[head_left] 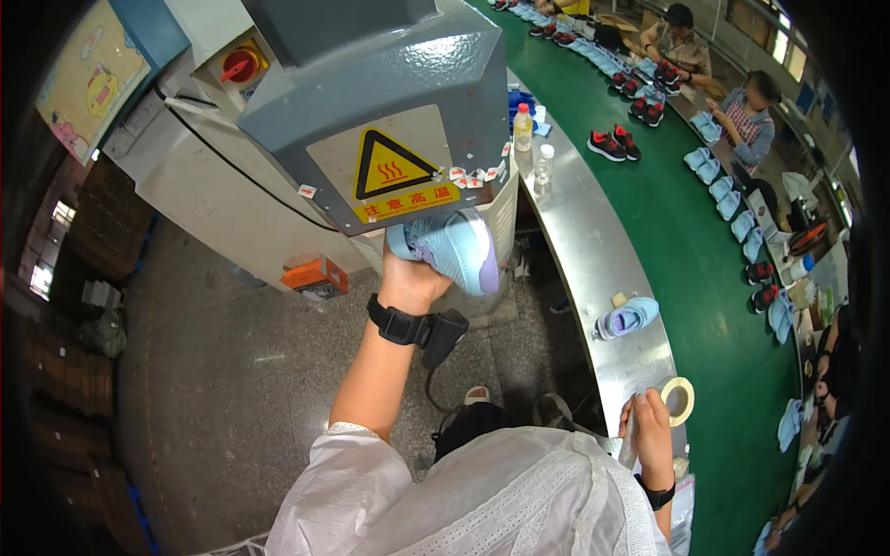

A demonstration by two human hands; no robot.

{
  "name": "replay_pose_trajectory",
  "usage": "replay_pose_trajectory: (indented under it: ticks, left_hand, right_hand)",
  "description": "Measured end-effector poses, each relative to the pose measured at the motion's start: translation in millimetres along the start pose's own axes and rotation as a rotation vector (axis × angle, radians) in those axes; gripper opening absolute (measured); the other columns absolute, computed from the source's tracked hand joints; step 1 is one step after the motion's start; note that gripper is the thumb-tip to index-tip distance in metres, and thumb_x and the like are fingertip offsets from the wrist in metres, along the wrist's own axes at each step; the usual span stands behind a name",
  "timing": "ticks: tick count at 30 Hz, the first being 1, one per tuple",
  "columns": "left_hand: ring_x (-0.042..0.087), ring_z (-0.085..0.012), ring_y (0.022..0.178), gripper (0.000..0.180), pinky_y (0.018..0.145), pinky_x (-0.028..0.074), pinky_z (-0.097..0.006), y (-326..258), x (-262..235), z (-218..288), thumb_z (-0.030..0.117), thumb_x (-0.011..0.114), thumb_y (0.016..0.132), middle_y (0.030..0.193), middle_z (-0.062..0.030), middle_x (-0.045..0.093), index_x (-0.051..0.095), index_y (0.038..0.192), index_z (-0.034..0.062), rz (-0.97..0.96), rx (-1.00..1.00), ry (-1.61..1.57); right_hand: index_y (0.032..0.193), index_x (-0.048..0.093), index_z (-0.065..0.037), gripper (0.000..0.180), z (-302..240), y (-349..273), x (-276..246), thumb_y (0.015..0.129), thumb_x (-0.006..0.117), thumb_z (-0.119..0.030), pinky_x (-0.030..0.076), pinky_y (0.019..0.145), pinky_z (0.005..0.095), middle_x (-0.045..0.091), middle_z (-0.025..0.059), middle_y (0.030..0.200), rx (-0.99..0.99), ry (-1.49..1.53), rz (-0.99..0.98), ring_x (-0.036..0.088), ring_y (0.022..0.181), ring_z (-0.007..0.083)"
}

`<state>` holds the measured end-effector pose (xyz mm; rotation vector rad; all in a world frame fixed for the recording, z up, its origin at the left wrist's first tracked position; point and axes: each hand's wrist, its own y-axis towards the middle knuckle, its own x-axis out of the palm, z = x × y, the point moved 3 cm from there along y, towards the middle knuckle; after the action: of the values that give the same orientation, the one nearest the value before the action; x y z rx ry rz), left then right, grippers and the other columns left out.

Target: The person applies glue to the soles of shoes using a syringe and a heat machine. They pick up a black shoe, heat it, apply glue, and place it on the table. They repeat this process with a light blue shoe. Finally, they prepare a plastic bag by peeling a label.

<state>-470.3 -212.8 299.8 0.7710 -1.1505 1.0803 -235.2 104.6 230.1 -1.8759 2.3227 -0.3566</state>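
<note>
My left hand [413,281] is raised at the front of a grey machine head [464,111] and grips a light blue sneaker [454,246] with a lavender patch. The sneaker is just below the machine's yellow warning label [408,202]. Low on the right, my right hand [652,426] is over the metal ledge [593,250], its fingers pinched together; what they hold is too small to make out. A roll of pale tape [688,393] is right beside those fingers. Farther up the ledge rests another light blue shoe [627,319].
A green conveyor belt [691,278] curves along the right, carrying red-and-black sneakers [614,144] and several blue shoe pieces. Two bottles [523,128] stand on the ledge. An orange box [315,276] is by the machine's base. Several people [749,116] sit across the belt.
</note>
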Motion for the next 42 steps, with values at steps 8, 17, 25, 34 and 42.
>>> replay_pose_trajectory:
  ticks: [8, 17, 25, 34, 42]
  left_hand:
    - [0.06, -0.0323, 0.094, 0.048, 0.079, 0.048, -0.053, 2, 1, 2, 0.049, 0.042, 0.089, 0.107, -0.0132, 0.062, 0.056, 0.112, 0.0095, 0.079, 0.033, 0.034]
    - [0.056, -0.0265, 0.105, 0.05, 0.091, 0.045, -0.045, -3, 5, 6, 0.051, 0.044, 0.089, 0.112, -0.0074, 0.06, 0.054, 0.116, 0.0107, -0.027, 0.02, 0.032]
    - [0.054, -0.0174, 0.103, 0.061, 0.09, 0.044, -0.034, -62, -24, -69, 0.061, 0.042, 0.087, 0.108, -0.004, 0.058, 0.051, 0.119, 0.0093, 0.091, -0.024, 0.611]
    - [0.051, -0.015, 0.104, 0.093, 0.089, 0.044, -0.03, -109, 10, -160, 0.048, 0.081, 0.062, 0.115, -0.0082, 0.049, 0.033, 0.126, 0.0016, -0.251, -0.212, 0.828]
    - [0.051, -0.0148, 0.106, 0.094, 0.09, 0.044, -0.029, -110, 10, -174, 0.055, 0.078, 0.062, 0.116, -0.0083, 0.049, 0.033, 0.125, 0.0008, -0.321, -0.254, 0.894]
  right_hand:
    - [0.078, 0.042, -0.005, 0.019, -2, -2, 2, 0.095, 0.039, -0.014, 0.042, 0.052, 0.0241, 0.053, 0.0063, 0.07, 0.016, -0.003, 0.003, 0.05, 0.053, 0.0122]
    - [0.078, 0.043, -0.005, 0.019, -1, -4, 5, 0.095, 0.039, -0.015, 0.042, 0.05, 0.0245, 0.053, 0.0068, 0.07, 0.007, -0.013, -0.015, 0.05, 0.052, 0.0128]
    - [0.087, 0.047, -0.001, 0.014, -37, -14, 30, 0.094, 0.041, -0.011, 0.044, 0.056, 0.0249, 0.051, 0.006, 0.074, -0.081, -0.134, 0.017, 0.053, 0.058, 0.0122]
    - [0.088, 0.05, -0.001, 0.013, -92, -32, 53, 0.086, 0.054, -0.013, 0.046, 0.054, 0.0399, 0.05, 0.0151, 0.079, -0.67, -0.821, -0.05, 0.054, 0.065, 0.0341]
    - [0.084, 0.05, -0.001, 0.014, -90, -43, 48, 0.084, 0.057, -0.012, 0.046, 0.053, 0.0407, 0.049, 0.0151, 0.077, -0.667, -0.87, 0.029, 0.054, 0.064, 0.0337]
